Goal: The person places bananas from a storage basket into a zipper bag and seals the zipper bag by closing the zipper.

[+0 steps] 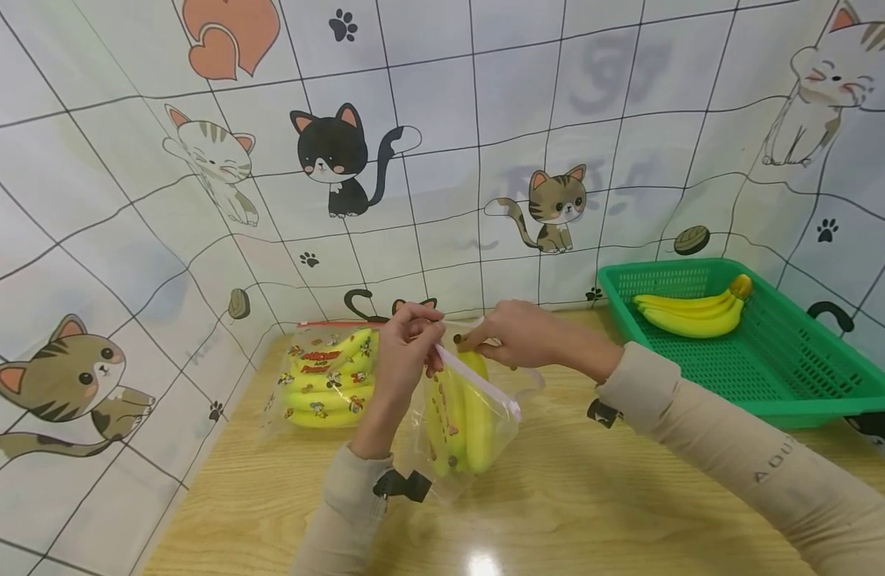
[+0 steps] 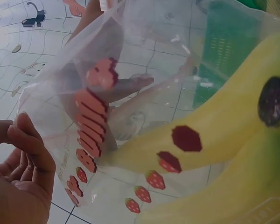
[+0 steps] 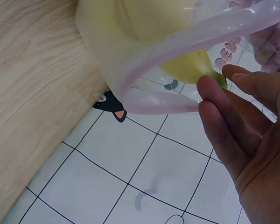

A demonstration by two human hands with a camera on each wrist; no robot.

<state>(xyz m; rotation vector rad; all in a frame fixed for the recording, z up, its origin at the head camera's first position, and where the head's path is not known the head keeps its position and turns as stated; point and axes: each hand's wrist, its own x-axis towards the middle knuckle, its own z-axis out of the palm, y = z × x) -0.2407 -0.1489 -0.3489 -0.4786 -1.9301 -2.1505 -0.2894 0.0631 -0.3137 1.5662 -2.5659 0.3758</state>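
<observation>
A clear zip bag (image 1: 496,392) with pink-white zip edge and strawberry print stands tilted, its mouth apart. Inside it are yellow bananas (image 2: 177,154), bulging against the film. My left hand (image 1: 411,340) pinches the bag's rim on the left side. Curled in from above right, my right hand (image 3: 252,116) has thumb and fingertips at the narrow end of one banana, at the bag's mouth. The far rim passes behind its fingers in the right wrist view. To the left lies another printed bag (image 1: 327,380), with a red zip and bananas inside.
A green basket (image 1: 774,392) stands at the back right, holding another bunch of bananas (image 1: 690,312). Wood-grain table (image 1: 558,496) extends in front of the hands. Behind and at the left rises a wall covering (image 1: 442,176) with printed cats.
</observation>
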